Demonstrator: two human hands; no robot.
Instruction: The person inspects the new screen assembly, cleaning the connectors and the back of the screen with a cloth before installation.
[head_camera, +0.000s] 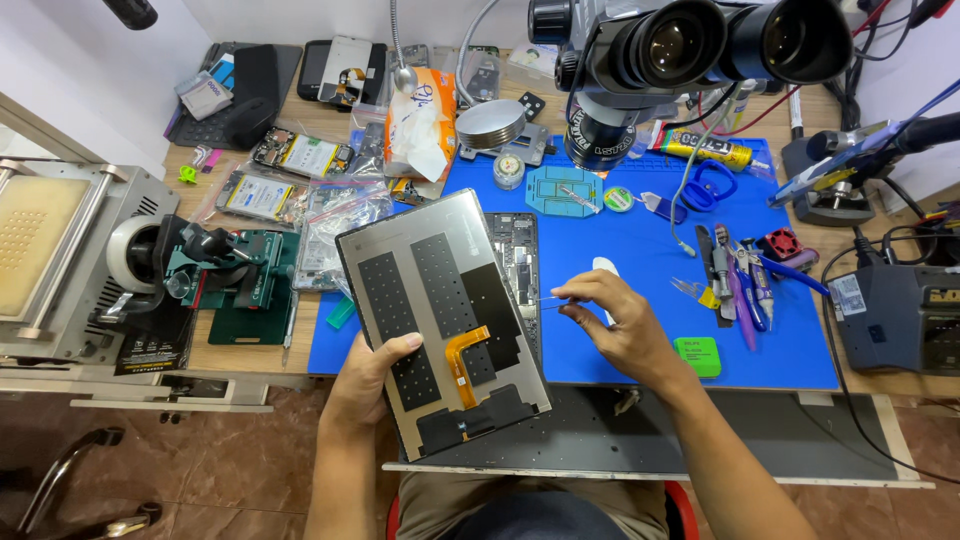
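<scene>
The right hand (622, 320) has its fingers (572, 292) pinched together on thin tweezers (550, 299), whose tips point left toward the edge of the panel (440, 320). The left hand (368, 375) grips that panel from below, thumb clamped over its lower left corner, and holds it tilted, back side up, above the opened tablet (516, 262) lying on the blue mat (640, 260).

The orange flex (460, 362) runs down the panel's back and looks exposed. If it is joined to the board beneath, which cannot be told here, tilting the panel further could strain or tear it. The tweezer tips are sharp and near the panel edge; a slip could scratch the black patches or nick the flex. The grip is one-handed and at a corner, so the panel could twist or slide out and strike the tablet.

Further out, the tools (740, 275) at the right of the mat and the microscope (680, 50) overhead crowd the table (330, 120); a wide elbow move could knock them.
</scene>
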